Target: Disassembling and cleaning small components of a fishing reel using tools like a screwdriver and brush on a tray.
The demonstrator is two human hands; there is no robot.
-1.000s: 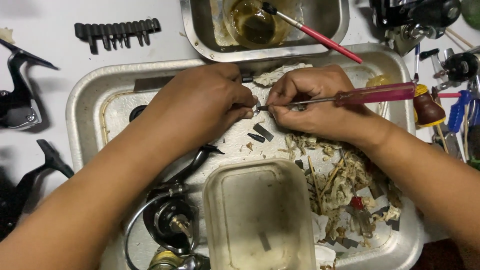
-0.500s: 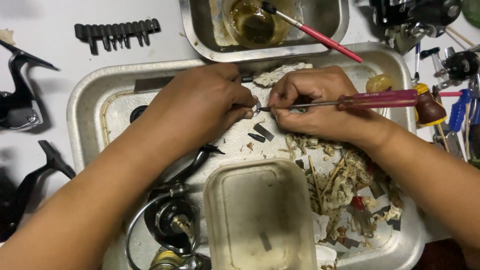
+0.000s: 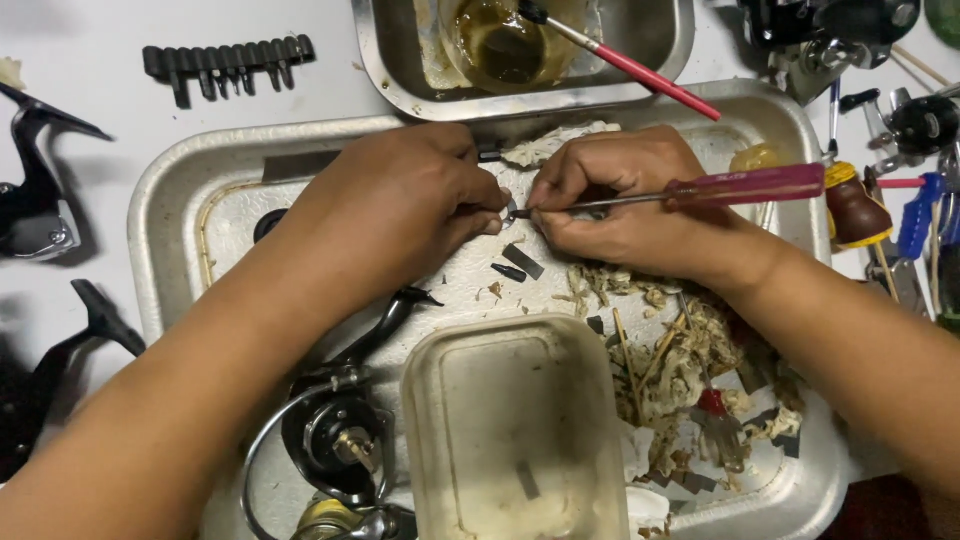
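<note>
Both hands work over a large metal tray [image 3: 150, 215] on the white desk [image 3: 90, 120], close to the tray's far edge. The left hand [image 3: 405, 200] has its grip closed tight on a small metal part [image 3: 510, 210], pinched at the fingertips; most of the part is hidden by the fingers. The right hand [image 3: 620, 205] holds a screwdriver [image 3: 745, 186] with a translucent red handle, fingers wrapped narrow round the shaft, the tip touching the small part between the two hands.

Just nearer than the hands, two small dark bits [image 3: 515, 268] lie loose on the tray floor. Toward the tray's right near corner: a heap of pale scraps and shreds [image 3: 680, 365]. At the near edge, middle, a clear plastic tub [image 3: 510, 430] stands open. Left of it lies a black fishing reel [image 3: 335, 440] with its bail wire.

Beyond the tray's far edge, a smaller steel pan [image 3: 660, 50] holds a dish of brownish liquid [image 3: 500, 45] and a red-handled brush [image 3: 620, 60]. A strip of black driver bits [image 3: 230, 62] lies at the desk's far left; dark reel bodies [image 3: 40, 200] line the left edge.
</note>
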